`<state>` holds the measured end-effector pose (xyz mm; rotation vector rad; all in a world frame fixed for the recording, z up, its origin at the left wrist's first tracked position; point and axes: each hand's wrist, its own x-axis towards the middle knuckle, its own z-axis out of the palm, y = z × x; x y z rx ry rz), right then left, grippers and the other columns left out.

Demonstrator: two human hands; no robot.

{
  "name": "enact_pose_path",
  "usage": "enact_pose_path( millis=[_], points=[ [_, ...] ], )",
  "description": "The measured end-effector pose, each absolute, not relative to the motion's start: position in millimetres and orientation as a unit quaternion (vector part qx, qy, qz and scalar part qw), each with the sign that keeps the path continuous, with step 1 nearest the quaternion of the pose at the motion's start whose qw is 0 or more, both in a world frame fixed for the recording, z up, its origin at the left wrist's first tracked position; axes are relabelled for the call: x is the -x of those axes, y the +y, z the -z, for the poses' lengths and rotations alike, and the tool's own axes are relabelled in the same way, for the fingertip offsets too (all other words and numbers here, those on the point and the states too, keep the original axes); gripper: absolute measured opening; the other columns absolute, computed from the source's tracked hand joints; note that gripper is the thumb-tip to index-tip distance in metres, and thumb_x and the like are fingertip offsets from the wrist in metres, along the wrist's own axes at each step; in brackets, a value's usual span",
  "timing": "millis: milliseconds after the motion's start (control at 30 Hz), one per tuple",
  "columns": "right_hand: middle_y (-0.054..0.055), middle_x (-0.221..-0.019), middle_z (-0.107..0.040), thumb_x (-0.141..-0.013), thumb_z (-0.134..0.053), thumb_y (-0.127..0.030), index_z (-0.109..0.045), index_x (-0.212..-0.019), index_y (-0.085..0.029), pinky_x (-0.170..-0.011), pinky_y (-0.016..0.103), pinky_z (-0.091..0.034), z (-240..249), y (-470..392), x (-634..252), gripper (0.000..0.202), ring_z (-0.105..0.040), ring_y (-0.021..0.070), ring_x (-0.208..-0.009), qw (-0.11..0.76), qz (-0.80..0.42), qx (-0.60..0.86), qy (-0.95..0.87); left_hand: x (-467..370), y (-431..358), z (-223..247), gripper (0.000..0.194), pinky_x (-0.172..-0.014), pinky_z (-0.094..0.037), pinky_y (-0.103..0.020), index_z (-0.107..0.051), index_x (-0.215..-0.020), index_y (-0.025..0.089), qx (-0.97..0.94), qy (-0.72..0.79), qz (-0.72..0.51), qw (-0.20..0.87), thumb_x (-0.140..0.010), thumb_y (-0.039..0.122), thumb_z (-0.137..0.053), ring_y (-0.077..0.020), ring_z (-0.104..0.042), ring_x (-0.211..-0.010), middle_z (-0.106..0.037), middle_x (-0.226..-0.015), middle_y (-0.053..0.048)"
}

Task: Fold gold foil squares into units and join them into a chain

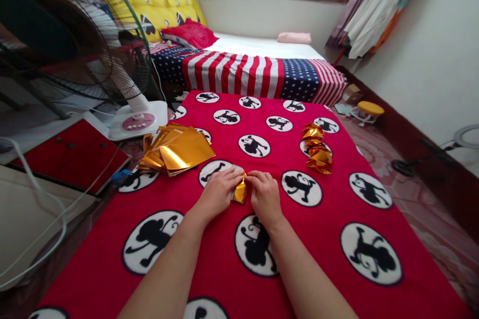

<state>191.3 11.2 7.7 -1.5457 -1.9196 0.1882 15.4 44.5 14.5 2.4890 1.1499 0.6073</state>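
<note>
Between my two hands a small folded piece of gold foil paper (240, 192) lies on the red cloth with monkey prints (299, 239). My left hand (220, 188) is closed on its left side, and a pale strip shows by the fingertips. From the right, my right hand (265, 194) pinches the paper's upper right edge between thumb and fingers. To the left rests a loose stack of flat gold foil sheets (187, 149). Several folded gold foil pieces (318, 152) stand in a row at the right.
A standing fan (138, 114) is at the left, beside a red panel (75, 152) and white cables. Beyond the cloth is a bed with a striped, starred cover (239, 72). A yellow stool (370, 108) stands on the floor at the right.
</note>
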Motion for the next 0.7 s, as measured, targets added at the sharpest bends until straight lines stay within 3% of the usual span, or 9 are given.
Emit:
enact_pose_path(
  millis=[167, 467, 600, 700],
  points=[
    [0.005, -0.119, -0.067, -0.086, -0.047, -0.005, -0.065, -0.111, -0.022, -0.090, 0.037, -0.036, -10, 12, -190, 0.036, -0.054, 0.0214, -0.109, 0.355, -0.083, 0.584, -0.725, -16, 46, -11, 0.051, -0.104, -0.042, -0.048, -0.061, -0.128, 0.030, -0.872, 0.414, -0.212, 0.152, -0.084, 0.006, -0.052, -0.0262, -0.051, -0.128, -0.061, -0.135, -0.001],
    [0.003, -0.118, -0.070, -0.083, -0.046, -0.005, -0.063, -0.116, -0.024, -0.105, 0.044, -0.026, -13, 17, -187, 0.042, -0.051, 0.0234, -0.124, 0.310, -0.109, 0.595, -0.734, -15, 42, -18, 0.042, -0.101, -0.041, -0.048, -0.069, -0.116, 0.030, -0.882, 0.395, -0.221, 0.130, -0.084, 0.008, -0.053, -0.0261, -0.052, -0.126, -0.065, -0.129, -0.003],
    [0.002, -0.120, -0.069, -0.077, -0.048, -0.003, -0.062, -0.118, -0.025, -0.109, 0.046, -0.024, -10, 13, -193, 0.048, -0.049, 0.0224, -0.128, 0.336, -0.130, 0.572, -0.736, -12, 42, -22, 0.041, -0.101, -0.039, -0.048, -0.072, -0.110, 0.033, -0.886, 0.384, -0.216, 0.143, -0.083, 0.008, -0.054, -0.0236, -0.058, -0.118, -0.073, -0.115, 0.000],
    [0.003, -0.115, -0.070, -0.075, -0.051, -0.004, -0.064, -0.112, -0.023, -0.107, 0.044, -0.030, -8, 10, -198, 0.044, -0.054, 0.0223, -0.120, 0.381, -0.125, 0.559, -0.726, -15, 41, -21, 0.037, -0.100, -0.038, -0.049, -0.072, -0.110, 0.032, -0.872, 0.411, -0.218, 0.152, -0.083, 0.011, -0.057, -0.0243, -0.059, -0.117, -0.073, -0.114, -0.001]
  ],
)
